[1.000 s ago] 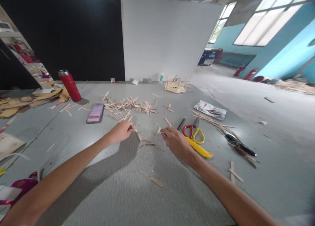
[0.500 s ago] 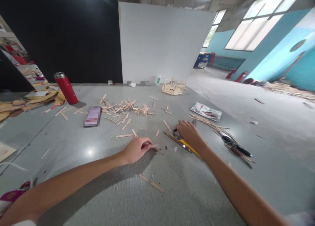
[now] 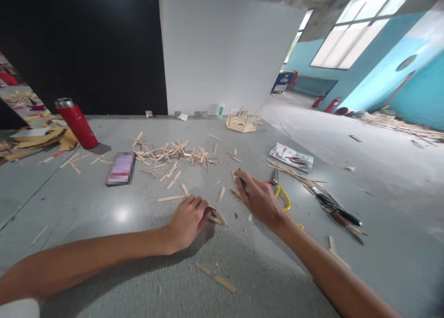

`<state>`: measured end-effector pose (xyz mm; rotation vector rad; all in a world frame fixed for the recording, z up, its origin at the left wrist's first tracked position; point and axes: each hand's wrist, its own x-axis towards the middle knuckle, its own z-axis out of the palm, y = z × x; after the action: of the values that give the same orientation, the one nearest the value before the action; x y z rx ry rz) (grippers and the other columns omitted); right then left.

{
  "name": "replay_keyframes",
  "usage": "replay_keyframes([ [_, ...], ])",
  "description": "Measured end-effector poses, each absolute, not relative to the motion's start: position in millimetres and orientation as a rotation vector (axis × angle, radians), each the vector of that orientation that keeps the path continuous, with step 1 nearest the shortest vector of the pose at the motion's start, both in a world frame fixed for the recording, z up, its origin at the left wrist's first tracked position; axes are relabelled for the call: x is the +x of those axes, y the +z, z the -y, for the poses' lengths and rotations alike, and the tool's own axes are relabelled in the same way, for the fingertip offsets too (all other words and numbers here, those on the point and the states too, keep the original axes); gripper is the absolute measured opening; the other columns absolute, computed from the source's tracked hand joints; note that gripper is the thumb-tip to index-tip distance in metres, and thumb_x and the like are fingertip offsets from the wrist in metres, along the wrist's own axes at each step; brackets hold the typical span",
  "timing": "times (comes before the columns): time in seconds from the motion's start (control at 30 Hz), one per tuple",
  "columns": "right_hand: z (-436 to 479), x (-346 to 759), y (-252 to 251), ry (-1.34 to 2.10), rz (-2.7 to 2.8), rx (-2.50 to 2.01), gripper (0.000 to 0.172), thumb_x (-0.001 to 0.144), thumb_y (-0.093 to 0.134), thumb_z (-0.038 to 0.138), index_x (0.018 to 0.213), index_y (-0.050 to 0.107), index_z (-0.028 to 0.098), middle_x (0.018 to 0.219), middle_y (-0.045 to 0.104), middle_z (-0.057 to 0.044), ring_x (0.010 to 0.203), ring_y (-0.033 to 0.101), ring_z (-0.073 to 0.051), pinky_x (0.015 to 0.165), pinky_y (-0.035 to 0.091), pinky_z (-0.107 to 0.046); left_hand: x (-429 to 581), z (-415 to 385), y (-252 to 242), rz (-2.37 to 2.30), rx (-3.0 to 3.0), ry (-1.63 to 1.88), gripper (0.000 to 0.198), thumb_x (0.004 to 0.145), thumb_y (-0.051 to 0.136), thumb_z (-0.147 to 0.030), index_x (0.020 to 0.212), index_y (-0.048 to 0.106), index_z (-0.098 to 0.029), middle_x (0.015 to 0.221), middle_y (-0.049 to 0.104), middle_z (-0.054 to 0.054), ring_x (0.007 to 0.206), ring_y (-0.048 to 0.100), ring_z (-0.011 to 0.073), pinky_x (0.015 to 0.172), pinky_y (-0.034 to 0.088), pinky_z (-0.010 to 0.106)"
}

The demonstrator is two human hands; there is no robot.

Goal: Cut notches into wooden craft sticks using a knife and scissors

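In the head view, the left hand (image 3: 189,221) rests low over the tabletop (image 3: 270,281), fingers bent and drawn together, with a short wooden stick (image 3: 215,219) showing at the fingertips; I cannot tell whether it is pinched or only touched. The right hand (image 3: 258,200), farther out and apart from the left, has its fingers curled around a dark slim tool (image 3: 243,184). Just right of this hand lie scissors (image 3: 285,198) with a yellow handle loop, and farther right, a black-handled tool (image 3: 338,209). Beyond the right hand are a packet (image 3: 291,156) and a small stick frame (image 3: 243,123). A pile of sticks (image 3: 176,150) spreads beyond the left hand, with a phone (image 3: 120,168) and a red bottle (image 3: 78,126) farther left. Nearer the person than both hands lies a longer stick (image 3: 215,277).
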<state>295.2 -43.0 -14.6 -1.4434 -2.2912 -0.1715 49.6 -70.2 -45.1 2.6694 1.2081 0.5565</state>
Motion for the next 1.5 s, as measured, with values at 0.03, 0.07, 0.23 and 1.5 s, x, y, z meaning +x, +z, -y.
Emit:
replay_keyframes([
  [0.03, 47.3, 289.9, -15.6, -0.105, 2.317, -1.349, 0.028, 0.109, 0.032, 0.02, 0.124, 0.054, 0.015, 0.102, 0.075, -0.012, 0.085, 0.073, -0.019, 0.075, 0.054, -0.027, 48.6, 73.5, -46.0, -1.217, 2.709, 0.545, 0.014, 0.102, 0.05, -0.012, 0.106, 0.064, -0.013, 0.1, 0.07, 0.011, 0.096, 0.064, 0.0284, 0.087, 0.051, 0.042],
  [0.07, 51.2, 284.6, -16.8, -0.037, 2.348, -1.26, 0.026, 0.108, 0.033, 0.02, 0.122, 0.055, 0.016, 0.102, 0.075, -0.011, 0.086, 0.073, -0.017, 0.077, 0.054, -0.026, 47.6, 77.5, -46.7, -1.218, 2.752, 0.532, 0.017, 0.101, 0.05, -0.01, 0.111, 0.063, -0.013, 0.103, 0.07, 0.011, 0.097, 0.064, 0.0286, 0.088, 0.051, 0.042],
  [0.23, 60.6, 267.3, -25.4, 0.182, 2.475, -1.011, 0.012, 0.104, 0.052, 0.022, 0.107, 0.063, 0.021, 0.094, 0.073, -0.006, 0.087, 0.071, -0.018, 0.076, 0.054, -0.025, 40.0, 85.3, -47.2, -1.203, 2.938, 0.436, 0.024, 0.096, 0.053, -0.004, 0.116, 0.062, -0.014, 0.111, 0.071, 0.011, 0.103, 0.065, 0.0278, 0.096, 0.048, 0.043],
  [1.5, 64.8, 282.2, -39.0, 0.206, 2.412, -1.123, 0.025, 0.107, 0.04, 0.019, 0.114, 0.064, 0.02, 0.093, 0.067, -0.009, 0.082, 0.068, -0.023, 0.072, 0.057, -0.034, -16.1, -26.1, -27.0, -1.747, 2.681, 0.326, 0.033, 0.101, 0.065, -0.032, 0.129, 0.061, -0.016, 0.128, 0.064, 0.011, 0.109, 0.066, 0.0258, 0.092, 0.058, 0.046],
])
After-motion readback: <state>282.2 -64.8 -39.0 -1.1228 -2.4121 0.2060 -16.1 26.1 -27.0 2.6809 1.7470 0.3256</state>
